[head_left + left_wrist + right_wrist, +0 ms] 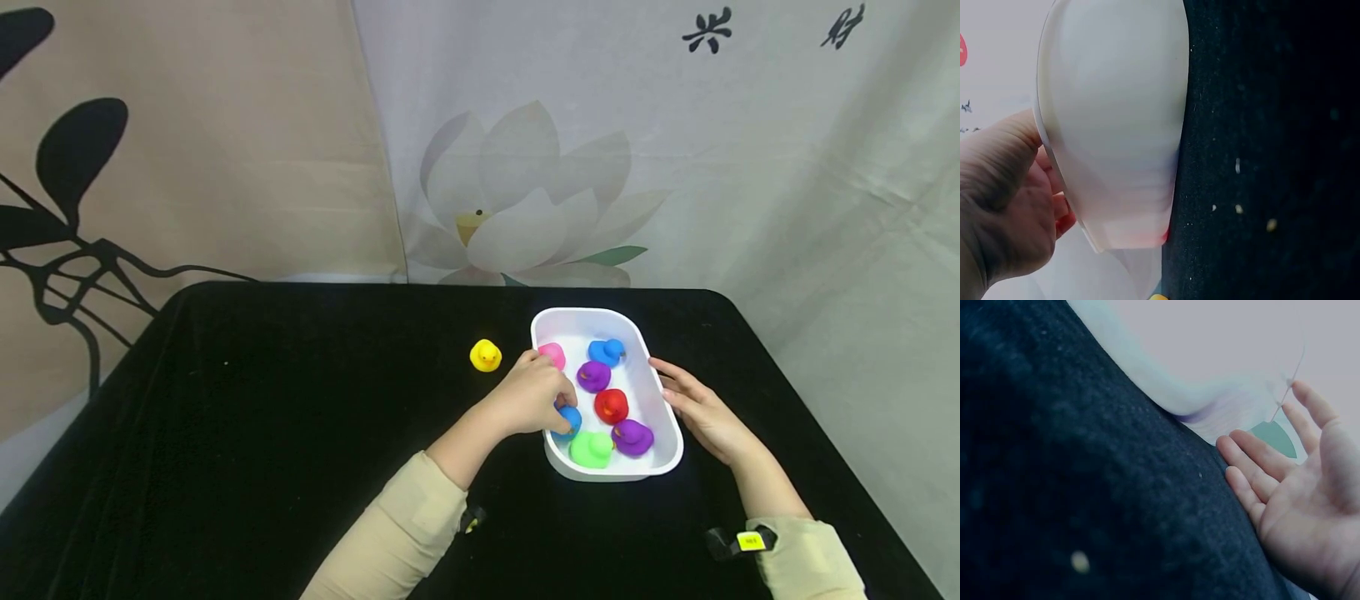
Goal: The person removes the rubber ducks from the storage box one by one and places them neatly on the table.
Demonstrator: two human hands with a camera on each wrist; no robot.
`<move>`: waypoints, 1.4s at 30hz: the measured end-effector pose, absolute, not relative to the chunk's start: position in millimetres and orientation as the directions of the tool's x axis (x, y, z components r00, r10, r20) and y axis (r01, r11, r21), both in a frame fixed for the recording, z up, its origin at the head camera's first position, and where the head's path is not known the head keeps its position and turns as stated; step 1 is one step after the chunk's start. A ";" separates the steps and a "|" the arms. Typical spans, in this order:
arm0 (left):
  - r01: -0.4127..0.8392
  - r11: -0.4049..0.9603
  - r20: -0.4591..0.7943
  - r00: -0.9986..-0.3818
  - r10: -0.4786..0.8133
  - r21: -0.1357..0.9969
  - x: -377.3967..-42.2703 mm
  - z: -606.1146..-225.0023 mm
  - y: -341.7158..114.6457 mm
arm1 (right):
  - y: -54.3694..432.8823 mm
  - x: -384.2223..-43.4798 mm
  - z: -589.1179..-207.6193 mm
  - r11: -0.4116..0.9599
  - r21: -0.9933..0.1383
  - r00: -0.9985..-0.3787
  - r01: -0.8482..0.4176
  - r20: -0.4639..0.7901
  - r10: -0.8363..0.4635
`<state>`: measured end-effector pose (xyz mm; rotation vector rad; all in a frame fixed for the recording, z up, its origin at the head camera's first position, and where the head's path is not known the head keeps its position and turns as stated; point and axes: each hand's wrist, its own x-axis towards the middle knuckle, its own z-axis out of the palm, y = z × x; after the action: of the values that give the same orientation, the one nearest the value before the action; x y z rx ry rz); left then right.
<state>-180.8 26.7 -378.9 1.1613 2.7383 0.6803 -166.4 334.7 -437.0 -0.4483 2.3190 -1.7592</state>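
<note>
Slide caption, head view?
Left hand grips a blue toy duck at a white plastic tray; right hand at its side.

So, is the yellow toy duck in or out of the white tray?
Out: the head view shows the yellow toy duck on the black cloth, beyond the white tray's left side.

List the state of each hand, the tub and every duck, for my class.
Left hand: pinching the near blue duck
Right hand: open, fingertips at the tub
Tub: upright, uncovered
Near blue duck: held
Far blue duck: loose in tub
Pink duck: in tub
Far purple duck: loose in tub
Near purple duck: loose in tub
Red duck: loose in tub
Green duck: loose in tub
Yellow duck: outside tub
</note>
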 end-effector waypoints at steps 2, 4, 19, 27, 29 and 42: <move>0.669 0.599 0.107 -0.702 0.704 0.441 -181.1 -378.9 25.9 | 334.6 -166.0 -436.9 0.246 -0.962 -0.935 -0.119 0.026 -0.354; 0.677 0.584 0.133 -0.696 0.705 0.448 -181.3 -378.0 24.9 | 334.5 -165.9 -436.9 0.241 -0.963 -0.934 -0.119 0.027 -0.355; 0.671 0.552 0.260 -0.721 0.642 0.496 -186.0 -352.8 5.8 | 335.0 -167.0 -436.9 0.212 -0.969 -0.928 -0.124 0.038 -0.371; 0.639 0.512 0.317 -0.750 0.581 0.574 -191.2 -339.6 -15.3 | 334.9 -166.3 -436.4 0.226 -0.966 -0.931 -0.127 0.037 -0.364; 0.627 0.505 0.326 -0.760 0.562 0.593 -192.3 -337.0 -20.8 | 334.8 -166.1 -436.1 0.226 -0.966 -0.931 -0.124 0.035 -0.363; 0.501 0.443 0.278 -0.834 0.477 0.744 -205.8 -330.8 -62.5 | 334.4 -166.2 -435.5 0.232 -0.965 -0.933 -0.122 0.032 -0.358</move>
<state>-205.8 -62.5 -330.8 0.9122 2.6913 1.4024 -166.2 334.4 -435.5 -0.4560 2.3048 -1.7759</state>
